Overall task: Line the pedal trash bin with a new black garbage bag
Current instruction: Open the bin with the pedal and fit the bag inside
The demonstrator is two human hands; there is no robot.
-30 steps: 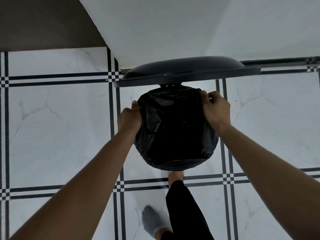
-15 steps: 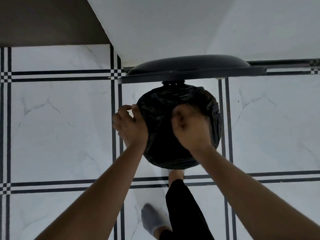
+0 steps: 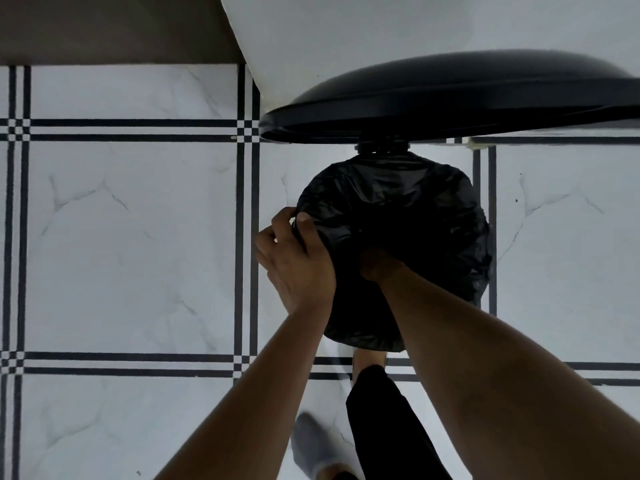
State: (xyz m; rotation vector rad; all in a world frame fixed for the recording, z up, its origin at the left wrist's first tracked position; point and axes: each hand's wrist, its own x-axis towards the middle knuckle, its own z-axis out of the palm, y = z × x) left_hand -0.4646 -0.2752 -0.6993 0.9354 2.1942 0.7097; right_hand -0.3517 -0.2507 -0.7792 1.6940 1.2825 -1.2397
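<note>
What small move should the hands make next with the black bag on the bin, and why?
Probably the right hand should push further down inside the crinkled black plastic garbage bag, to seat it in the bin. The bag already drapes over the rim all around, the left hand pinches its edge at the left side, and the round black lid is raised.

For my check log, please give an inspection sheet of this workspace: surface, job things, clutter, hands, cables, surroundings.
Surface: white marble-look floor tiles with black line borders.
Job things: crinkled black plastic garbage bag covers the bin mouth; round black bin lid stands raised behind it.
Clutter: nothing seen.
Hands: left hand pinches the bag at the left rim; right hand reaches down into the bag, fingers hidden.
Cables: nothing seen.
Surroundings: white wall behind; foot in a grey sock on the floor; other foot at the bin's front.
</note>
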